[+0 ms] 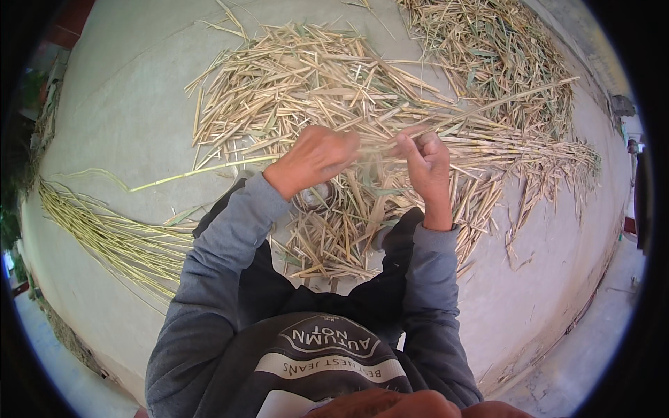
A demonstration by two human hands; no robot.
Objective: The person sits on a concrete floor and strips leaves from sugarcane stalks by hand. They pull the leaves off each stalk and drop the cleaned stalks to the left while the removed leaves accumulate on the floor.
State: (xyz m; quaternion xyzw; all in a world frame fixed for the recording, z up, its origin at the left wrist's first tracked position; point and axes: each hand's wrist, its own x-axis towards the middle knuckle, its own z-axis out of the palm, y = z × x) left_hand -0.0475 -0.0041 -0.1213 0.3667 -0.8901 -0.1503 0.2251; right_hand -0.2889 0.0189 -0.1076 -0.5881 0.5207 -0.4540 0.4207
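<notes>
My left hand (317, 157) is closed in a fist in front of my knees, knuckles up. A thin green stalk (202, 169) runs out from under it to the left, its limp tip trailing toward the ground. My right hand (426, 167) is closed beside it, thumb and fingers pinched on a dry, pale stalk (498, 103) that slants up to the far right. Between the hands there is a pale blur, and I cannot tell whether both pieces are one stalk. Below the hands lies a heap of broken straw-coloured sheaths (334, 240).
A bundle of thin green stalks (118, 233) lies at the left. Dry sheaths form a wide heap (300, 76) ahead, and a bigger pile (495, 63) stands far right. Longer yellowish stalks (516, 150) lie to the right on the concrete floor (125, 104).
</notes>
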